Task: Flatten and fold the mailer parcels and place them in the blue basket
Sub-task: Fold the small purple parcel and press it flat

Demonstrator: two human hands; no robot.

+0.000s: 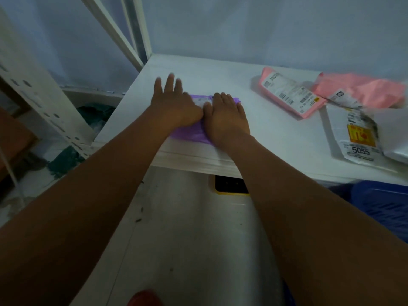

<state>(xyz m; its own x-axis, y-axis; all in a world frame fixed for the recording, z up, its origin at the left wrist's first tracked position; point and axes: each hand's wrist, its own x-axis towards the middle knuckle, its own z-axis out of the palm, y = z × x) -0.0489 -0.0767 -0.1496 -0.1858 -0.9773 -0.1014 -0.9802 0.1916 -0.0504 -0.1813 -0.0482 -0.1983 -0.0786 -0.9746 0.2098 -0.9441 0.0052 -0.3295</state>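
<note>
Purple film shows between and around my two hands: the purple mailer point(189, 134) lies at centre frame, close to the near edge of the tabletop point(265, 138). My left hand point(174, 102) lies flat with fingers spread, palm on the mailer's left end and fingertips reaching past it onto bare tabletop. My right hand point(223, 113) lies flat on the right end, fingers straight, its thumb side against the left hand. Neither grasps anything; both press down, which I take to be the flattening step.

Several things could go wrong from here. The film looks slick and sits near the front edge, so a push with any pull toward me could slide it off onto the floor point(187, 239). Trapped air may puff it up once I lift, undoing the crease. The left hand is half off the mailer, so that end may be pressed less.

At right, a folded pink mailer point(289, 93), a loose pink mailer point(362, 89) and a white mailer point(357, 133) wait. The basket point(384, 202) sits lower right, below the tabletop edge. A careless swing toward it could sweep them off.
</note>
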